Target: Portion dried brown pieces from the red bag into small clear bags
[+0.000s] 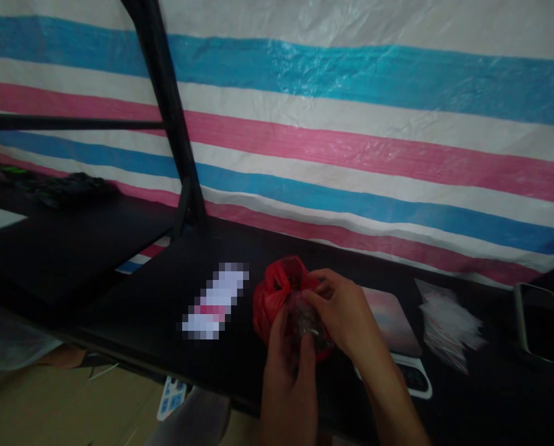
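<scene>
A small clear plastic bag [307, 317] with dark contents that I cannot make out is between my hands. My left hand [289, 353] holds it from below and the left, thumb against its front. At the bag's upper end, the fingers of my right hand [333, 303] are pinched together. Right behind both hands, a red plastic bag [270, 300] stands on the black table [147, 285] with its top crumpled and partly open. My fingers hide part of both bags. Just right of my right hand lies a small digital scale [393, 322], partly covered by my forearm.
A pile of clear zip bags [448, 325] lies right of the scale, and a phone [541, 325] is at the far right. Left of the red bag is a blurred-out white paper [216, 303]. A black metal post [165, 93] rises before the striped tarp [351, 136].
</scene>
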Motion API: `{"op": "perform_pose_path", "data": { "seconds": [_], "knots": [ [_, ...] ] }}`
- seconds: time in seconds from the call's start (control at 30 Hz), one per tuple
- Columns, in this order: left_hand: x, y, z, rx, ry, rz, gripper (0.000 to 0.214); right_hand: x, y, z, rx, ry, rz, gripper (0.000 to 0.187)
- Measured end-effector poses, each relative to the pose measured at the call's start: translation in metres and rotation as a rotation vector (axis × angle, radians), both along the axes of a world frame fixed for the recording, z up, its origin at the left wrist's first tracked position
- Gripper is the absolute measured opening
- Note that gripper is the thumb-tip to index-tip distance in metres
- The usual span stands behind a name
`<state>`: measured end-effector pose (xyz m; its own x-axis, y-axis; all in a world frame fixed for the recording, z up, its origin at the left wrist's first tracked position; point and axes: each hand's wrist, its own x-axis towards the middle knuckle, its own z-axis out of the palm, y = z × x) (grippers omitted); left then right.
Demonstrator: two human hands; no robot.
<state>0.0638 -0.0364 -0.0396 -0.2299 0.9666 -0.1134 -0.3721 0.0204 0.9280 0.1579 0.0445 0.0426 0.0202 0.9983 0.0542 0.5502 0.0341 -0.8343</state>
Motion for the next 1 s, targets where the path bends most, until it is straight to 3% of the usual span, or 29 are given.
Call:
{"op": "perform_pose_path", "data": {
  "seconds": [0.23, 0.47, 0.63, 0.8, 1.0],
  "knots": [
    [0.007, -0.004, 0.003, 0.090, 0.007, 0.134, 0.061, 0.002, 0.009, -0.009, -0.012, -0.013, 0.006, 0.026],
    [0.009, -0.012, 0.002, 0.092, 0.086, 0.107, 0.061, -0.002, 0.007, -0.008, -0.030, -0.009, 0.117, 0.026],
    [0.018, -0.018, 0.006, 0.066, 0.082, 0.116, 0.059, 0.000, 0.008, -0.004, -0.029, -0.011, 0.091, 0.023],
    [0.017, -0.019, 0.009, 0.081, 0.099, 0.110, 0.050, 0.003, 0.008, -0.012, -0.004, 0.034, 0.142, 0.024],
    [0.015, -0.020, 0.005, 0.145, 0.243, 0.098, 0.047, 0.021, 0.006, -0.008, -0.024, 0.210, 0.129, 0.028]
  ]
}}
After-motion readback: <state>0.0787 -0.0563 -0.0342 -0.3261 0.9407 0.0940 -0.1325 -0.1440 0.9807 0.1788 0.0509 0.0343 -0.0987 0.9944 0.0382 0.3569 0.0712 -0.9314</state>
